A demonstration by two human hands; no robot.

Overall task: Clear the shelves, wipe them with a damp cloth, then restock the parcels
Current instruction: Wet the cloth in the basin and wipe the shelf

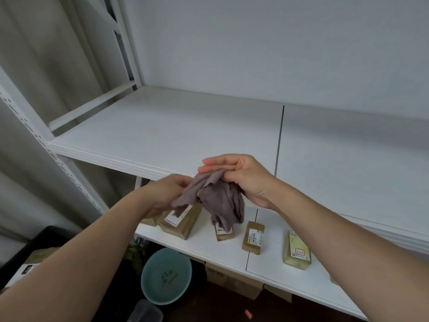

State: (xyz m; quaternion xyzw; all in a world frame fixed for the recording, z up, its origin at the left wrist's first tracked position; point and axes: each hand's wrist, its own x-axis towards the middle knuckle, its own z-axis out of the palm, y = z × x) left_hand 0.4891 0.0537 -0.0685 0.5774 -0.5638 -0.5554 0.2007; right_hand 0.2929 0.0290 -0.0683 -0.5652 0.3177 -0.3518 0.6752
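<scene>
Both forearms reach in from near edge, bare, converging mid-frame. Left hand [168, 191] pinches one end of grey-mauve cloth [216, 201], fingers curled round the fabric. Right hand [239, 177] grips the bunched top of same cloth, thumb and curled fingers round it, index and middle fingers straighter, lying over the top. Cloth hangs crumpled betw. the two hands, held in air just in front of upper shelf [185, 133] edge, not touching it. Upper shelf white, surface bare, dark seam line right of centre.

Lower shelf [209, 249] beneath, white, carries parcels in a row: large brown box [181, 225] w/ label, partly behind cloth; small brown box [224, 232] just right of it; narrow brown box [253, 237] further right; pale yellow-green parcel [297, 252] w/ red-marked label at right, well apart.

Floor level: teal basin [166, 275] below lower shelf, cardboard carton [232, 280] beside it on right. White slotted upright [34, 126] of rack at left, beige curtain [46, 54] behind.
</scene>
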